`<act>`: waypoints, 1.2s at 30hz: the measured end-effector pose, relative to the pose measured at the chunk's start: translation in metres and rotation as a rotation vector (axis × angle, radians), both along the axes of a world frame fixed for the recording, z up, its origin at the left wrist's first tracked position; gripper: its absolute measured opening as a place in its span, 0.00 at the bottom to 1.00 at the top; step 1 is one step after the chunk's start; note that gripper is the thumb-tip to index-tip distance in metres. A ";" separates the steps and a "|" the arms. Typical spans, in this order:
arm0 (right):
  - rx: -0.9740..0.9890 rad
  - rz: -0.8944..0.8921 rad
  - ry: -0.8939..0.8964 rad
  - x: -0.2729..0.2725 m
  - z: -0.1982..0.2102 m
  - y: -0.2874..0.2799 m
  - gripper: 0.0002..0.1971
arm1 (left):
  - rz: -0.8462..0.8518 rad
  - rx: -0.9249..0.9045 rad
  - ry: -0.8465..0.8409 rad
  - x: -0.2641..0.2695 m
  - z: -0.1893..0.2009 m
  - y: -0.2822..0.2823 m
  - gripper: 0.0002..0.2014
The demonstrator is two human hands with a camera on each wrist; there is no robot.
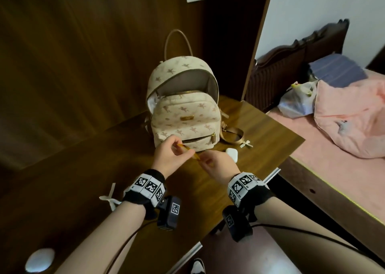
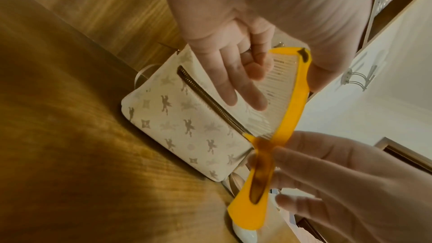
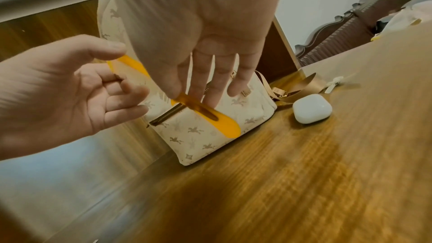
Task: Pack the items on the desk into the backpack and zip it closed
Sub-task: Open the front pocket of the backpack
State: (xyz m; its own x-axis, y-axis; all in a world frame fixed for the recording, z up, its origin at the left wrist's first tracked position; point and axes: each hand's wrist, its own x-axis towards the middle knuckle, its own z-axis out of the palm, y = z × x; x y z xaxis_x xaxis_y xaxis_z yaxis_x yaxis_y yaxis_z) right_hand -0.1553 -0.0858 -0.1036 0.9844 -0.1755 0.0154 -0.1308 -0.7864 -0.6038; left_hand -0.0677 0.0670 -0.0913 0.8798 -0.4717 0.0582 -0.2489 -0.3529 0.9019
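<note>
Hands are meeting just in front of the backpack (image 1: 183,115), both on an amber comb (image 2: 288,97) held above the wooden desk (image 1: 239,132). The left hand (image 1: 170,155) is pinching the toothed end of the comb, thumb on the spine and fingers (image 2: 236,88) lying along the teeth. The right hand (image 1: 218,165) is gripping the handle end between thumb and fingertips, with the other fingers fanned out almost straight; in the right wrist view the handle's rounded tip is sticking out below those fingers (image 3: 217,88). The comb is hanging clear of the desk, level with the lower front pocket of the backpack and close to its brass zipper (image 2: 210,101), which is lying shut.

The backpack is standing upright near the back of the desk, cream with a pinkish winged-horse print. Its main compartment is gaping open at the top, showing a pale lining, and its tan carry loop is sticking up behind. A tan shoulder strap (image 1: 233,134) is trailing on the desk to its right.

A white earbud case (image 3: 312,108) is sitting on the desk just right of the backpack's base, apart from both hands. A small cream bow (image 1: 245,144) is lying beyond it near the strap, and another pale bow (image 1: 110,198) is resting by the left wrist.
</note>
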 end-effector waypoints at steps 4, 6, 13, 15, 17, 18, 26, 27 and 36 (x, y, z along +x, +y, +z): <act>-0.105 -0.053 -0.069 0.017 0.006 -0.002 0.09 | -0.002 0.088 -0.195 0.021 0.000 0.005 0.14; -0.121 -0.097 -0.076 0.025 0.010 -0.006 0.11 | 0.079 0.089 -0.385 0.032 -0.002 0.009 0.18; -0.011 -0.213 -0.197 0.041 0.018 -0.018 0.07 | 0.413 0.106 -0.721 0.061 -0.028 0.013 0.40; -0.014 -0.212 -0.230 0.041 0.019 -0.018 0.06 | 0.415 0.122 -0.700 0.066 -0.036 0.011 0.48; -0.017 -0.212 -0.260 0.043 0.021 -0.017 0.05 | 0.387 0.129 -0.685 0.070 -0.041 0.007 0.51; -0.022 -0.217 -0.280 0.044 0.021 -0.016 0.05 | 0.367 0.119 -0.674 0.072 -0.043 0.005 0.52; 0.013 -0.152 -0.503 0.055 0.020 -0.014 0.08 | 0.278 0.058 -0.595 0.078 -0.049 0.000 0.48; 0.007 -0.145 -0.512 0.056 0.020 -0.013 0.09 | 0.274 0.068 -0.597 0.079 -0.049 0.000 0.48; -0.124 -0.156 -0.276 0.068 0.000 -0.004 0.07 | 0.244 0.120 -0.625 0.082 -0.047 0.005 0.47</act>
